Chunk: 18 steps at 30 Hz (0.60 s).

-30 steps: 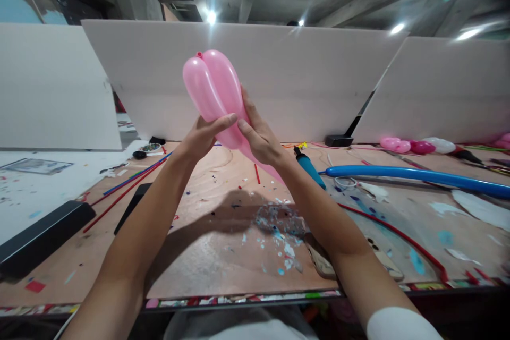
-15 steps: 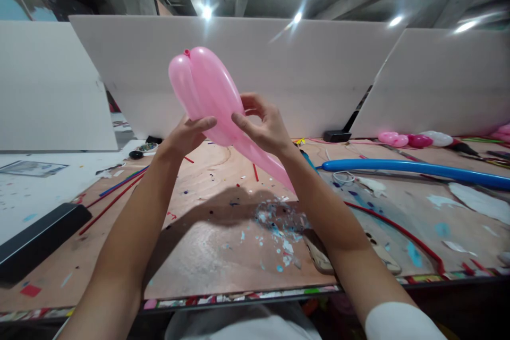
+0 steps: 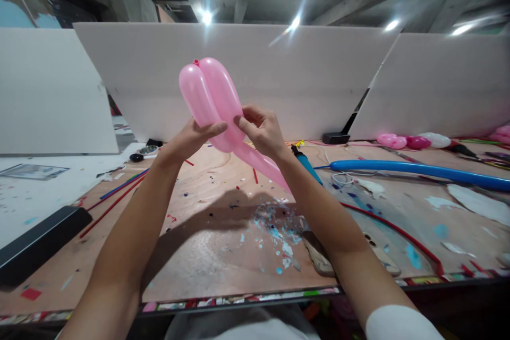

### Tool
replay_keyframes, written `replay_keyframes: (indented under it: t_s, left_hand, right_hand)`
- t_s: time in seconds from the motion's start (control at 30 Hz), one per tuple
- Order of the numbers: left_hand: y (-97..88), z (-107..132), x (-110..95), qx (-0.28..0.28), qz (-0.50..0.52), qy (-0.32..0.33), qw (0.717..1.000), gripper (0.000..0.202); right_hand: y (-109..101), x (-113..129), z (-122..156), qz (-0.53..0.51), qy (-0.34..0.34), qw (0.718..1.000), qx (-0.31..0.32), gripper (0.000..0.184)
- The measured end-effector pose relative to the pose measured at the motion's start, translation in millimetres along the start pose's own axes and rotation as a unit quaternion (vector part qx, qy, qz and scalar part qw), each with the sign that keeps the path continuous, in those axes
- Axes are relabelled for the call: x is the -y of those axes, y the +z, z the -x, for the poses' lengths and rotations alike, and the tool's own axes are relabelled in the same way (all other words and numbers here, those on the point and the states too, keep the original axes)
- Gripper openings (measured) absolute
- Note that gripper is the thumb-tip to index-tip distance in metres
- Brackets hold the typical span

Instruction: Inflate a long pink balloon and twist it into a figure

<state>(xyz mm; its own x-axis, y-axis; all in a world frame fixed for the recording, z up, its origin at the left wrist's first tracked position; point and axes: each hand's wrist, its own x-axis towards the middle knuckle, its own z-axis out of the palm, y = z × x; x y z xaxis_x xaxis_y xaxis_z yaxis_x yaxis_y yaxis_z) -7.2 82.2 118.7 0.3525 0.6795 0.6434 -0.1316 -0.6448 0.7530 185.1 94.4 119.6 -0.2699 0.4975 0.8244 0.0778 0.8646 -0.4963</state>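
Above the table I hold a pink modelling balloon (image 3: 223,85), its upper part folded into plump lobes lying side by side with a small dark pink knot at the top. A thinner tail of it runs down to the right, behind my right forearm. My left hand (image 3: 201,135) grips the lower left of the lobes, thumb laid across the front. On the right side, my right hand (image 3: 261,127) has its thumb against the front and its fingers curled behind the balloon. The far fingers of both hands are partly hidden.
A long blue balloon (image 3: 414,168) lies at right, beside a blue pump (image 3: 306,162). A phone (image 3: 319,257) lies under my right forearm. Black bar (image 3: 43,244) at left; red unfilled balloons (image 3: 113,207) near it. White boards (image 3: 239,74) stand behind. Paint flecks mark the wooden table (image 3: 191,271).
The balloon and both hands have shifted slightly right and down. The lobes now stand more upright, and the seam between them shows more clearly. Both hands keep their grip.
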Motion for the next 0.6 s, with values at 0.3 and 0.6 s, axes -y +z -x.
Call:
replay_keyframes:
  t_s: [0.3, 0.6]
  left_hand:
    - [-5.0, -9.2, -9.7, -0.088, 0.044, 0.093, 0.991, 0.063]
    - [-34.1, -9.5, 12.1, -0.048, 0.091, -0.037, 0.994, 0.065]
  right_hand:
    - [-13.2, -1.1, -3.7, 0.015, 0.030, 0.996, 0.079, 0.062]
    - [-16.8, -24.9, -5.2, -0.054, 0.142, 0.972, 0.177, 0.043]
